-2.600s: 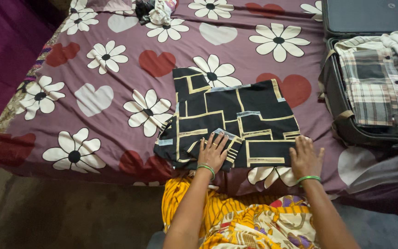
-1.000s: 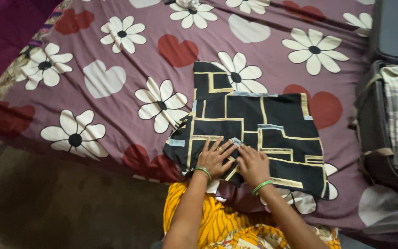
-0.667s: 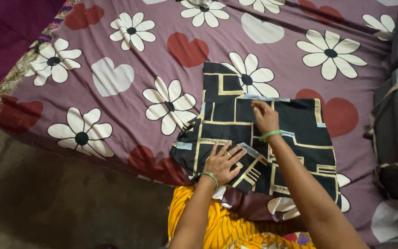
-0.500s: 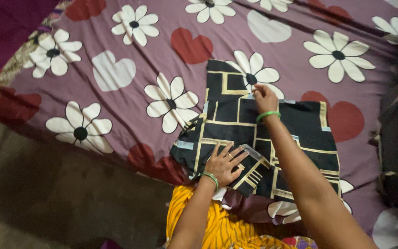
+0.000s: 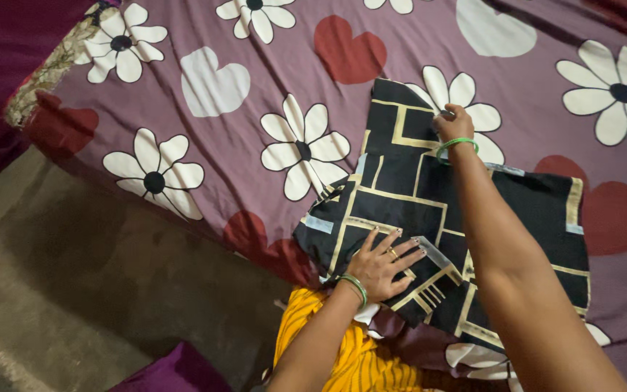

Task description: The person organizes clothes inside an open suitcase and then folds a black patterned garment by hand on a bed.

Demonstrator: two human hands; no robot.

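A black cloth (image 5: 400, 196) with gold lines and pale blue patches lies folded on the bed's near edge. My left hand (image 5: 384, 260) rests flat on its near corner, fingers spread, a green bangle at the wrist. My right hand (image 5: 453, 123) reaches across to the cloth's far end and pinches its edge there, beside a white flower print. That wrist also carries a green bangle. My right forearm crosses over the middle of the cloth and hides part of it.
The bed (image 5: 241, 80) is covered by a mauve sheet printed with white flowers and red and white hearts. A brown floor (image 5: 96, 290) lies at the left. A purple cloth corner (image 5: 175, 370) shows at the bottom. My yellow patterned garment (image 5: 335, 356) is below the cloth.
My right hand left the near edge beside the left hand and reached to the cloth's far end, gripping it. The left hand stayed pressed down. The view swung left, so the suitcase dropped out.
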